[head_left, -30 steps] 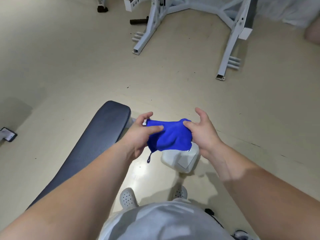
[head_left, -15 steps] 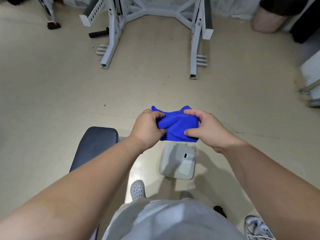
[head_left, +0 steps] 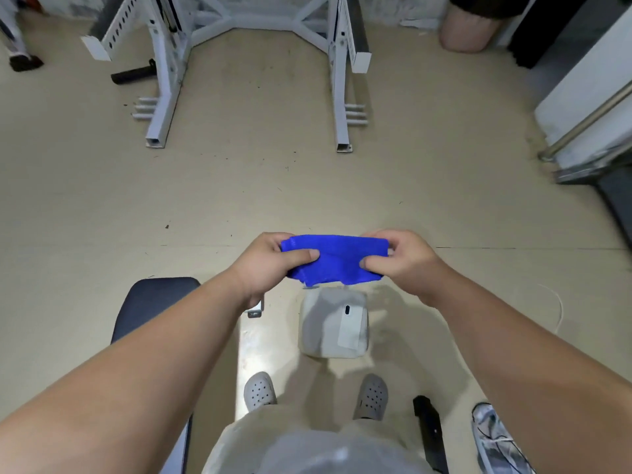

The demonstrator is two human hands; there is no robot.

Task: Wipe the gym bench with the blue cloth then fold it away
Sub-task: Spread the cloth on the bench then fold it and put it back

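The blue cloth [head_left: 337, 260] is stretched between my two hands at chest height, folded into a short wide band. My left hand [head_left: 270, 263] pinches its left end with thumb on top. My right hand [head_left: 402, 258] pinches its right end. The dark padded gym bench [head_left: 150, 307] lies low on the left, mostly hidden under my left forearm. The cloth hangs in the air, apart from the bench.
A white rack frame [head_left: 171, 80] stands on the beige floor ahead, its feet spread left and right. A grey box [head_left: 333, 325] sits on the floor below the cloth, in front of my shoes. A white panel with a metal rail [head_left: 588, 121] is at right. A sneaker [head_left: 496, 439] lies at lower right.
The camera has tilted and turned right, so the bench has slid left. My hands have pulled the bunched cloth out into a flatter, wider folded band.
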